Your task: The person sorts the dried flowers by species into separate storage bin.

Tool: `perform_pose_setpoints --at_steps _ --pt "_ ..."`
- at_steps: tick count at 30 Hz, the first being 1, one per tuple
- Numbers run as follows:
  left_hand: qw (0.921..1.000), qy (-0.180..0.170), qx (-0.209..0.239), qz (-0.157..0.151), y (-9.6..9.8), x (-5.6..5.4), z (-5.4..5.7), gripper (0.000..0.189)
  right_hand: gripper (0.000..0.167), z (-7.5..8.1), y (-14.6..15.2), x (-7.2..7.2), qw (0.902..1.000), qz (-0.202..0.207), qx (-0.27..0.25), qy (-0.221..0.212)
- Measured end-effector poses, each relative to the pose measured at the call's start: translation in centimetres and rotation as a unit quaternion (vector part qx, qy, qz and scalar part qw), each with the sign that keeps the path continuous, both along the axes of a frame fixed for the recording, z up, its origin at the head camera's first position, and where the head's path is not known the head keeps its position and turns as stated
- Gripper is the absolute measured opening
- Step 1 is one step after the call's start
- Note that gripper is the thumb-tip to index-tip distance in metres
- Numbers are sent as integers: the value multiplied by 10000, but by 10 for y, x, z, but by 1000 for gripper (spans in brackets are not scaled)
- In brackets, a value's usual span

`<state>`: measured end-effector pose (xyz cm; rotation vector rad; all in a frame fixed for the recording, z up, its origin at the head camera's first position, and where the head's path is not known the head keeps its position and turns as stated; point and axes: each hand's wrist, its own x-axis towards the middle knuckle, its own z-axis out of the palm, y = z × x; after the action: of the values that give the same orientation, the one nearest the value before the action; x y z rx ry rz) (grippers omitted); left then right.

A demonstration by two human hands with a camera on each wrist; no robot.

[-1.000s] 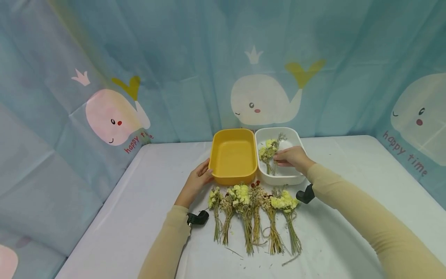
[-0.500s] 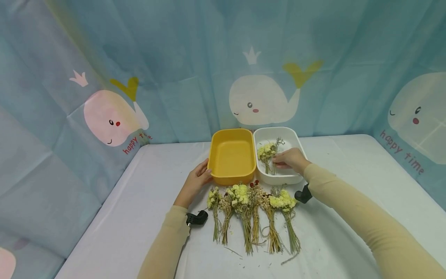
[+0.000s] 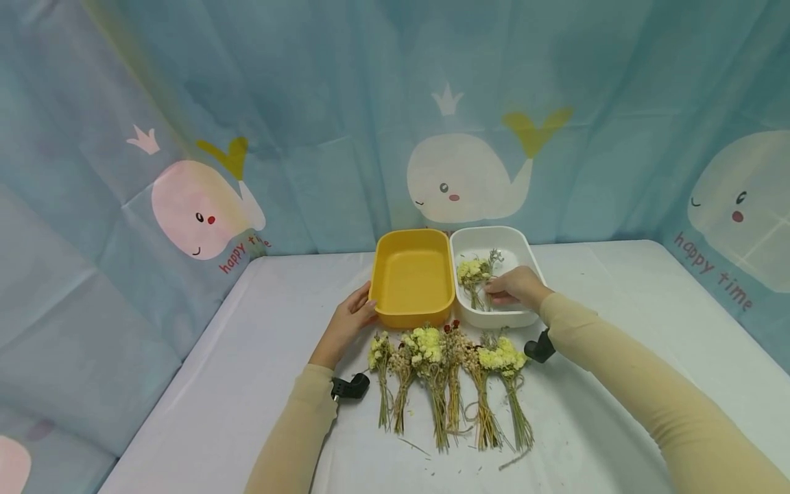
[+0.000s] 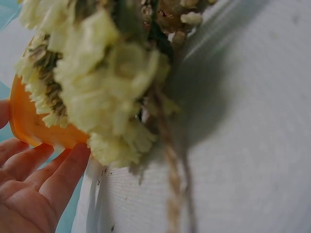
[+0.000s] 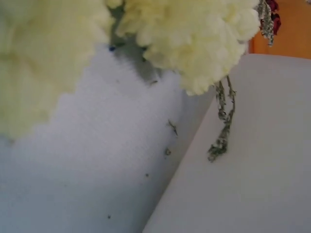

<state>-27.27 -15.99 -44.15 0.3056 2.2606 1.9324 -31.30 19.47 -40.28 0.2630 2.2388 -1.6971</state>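
In the head view my left hand [image 3: 350, 319] rests its straight fingers against the outer left side of a yellow tray [image 3: 412, 319], near its front corner. The left wrist view also shows these fingers [image 4: 65, 177] on the tray's orange-looking wall. My right hand [image 3: 518, 287] reaches into a white tray [image 3: 501, 320] and pinches the stems of a small bunch of dried flowers [image 3: 474, 269] with pale yellow heads. In the right wrist view, large yellow flower heads [image 5: 194, 39] block much of the scene, and the right hand itself is out of sight.
Several tied bunches of dried flowers [image 3: 438, 384] lie in a row on the white tabletop [image 3: 592, 412] in front of the trays. Loose bits of stem and twine [image 3: 515, 460] are scattered nearby. A blue curtain [image 3: 345, 165] with whale prints hangs behind and at the sides.
My right hand has come slightly lower in the white tray, and the flower heads at its fingers have sunk toward the tray's front. The left hand has stayed on the yellow tray.
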Motion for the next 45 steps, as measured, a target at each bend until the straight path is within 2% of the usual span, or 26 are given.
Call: perform_pose_setpoints --at_steps 6,13,19,23,29,36,45 --pt "10000 -1 -43 17 0 1 0 60 39 -2 0 1 9999 51 -85 -82" --pt "10000 -33 -38 8 0 0 -2 61 43 -2 0 1 10000 91 -15 -18" --pt "10000 -29 -8 8 0 0 0 61 38 6 4 4 9973 293 524 418" --pt "10000 -11 -46 -10 0 0 0 61 38 12 8 10 9941 409 700 720" --pt "10000 -5 -43 -18 0 0 -1 60 44 25 15 30 9937 520 205 972" --pt "10000 -19 -31 -54 -1 -1 -1 60 52 41 21 65 9925 797 14 924" --pt "10000 -23 -70 -50 0 0 0 61 57 40 30 101 9917 981 -160 820"
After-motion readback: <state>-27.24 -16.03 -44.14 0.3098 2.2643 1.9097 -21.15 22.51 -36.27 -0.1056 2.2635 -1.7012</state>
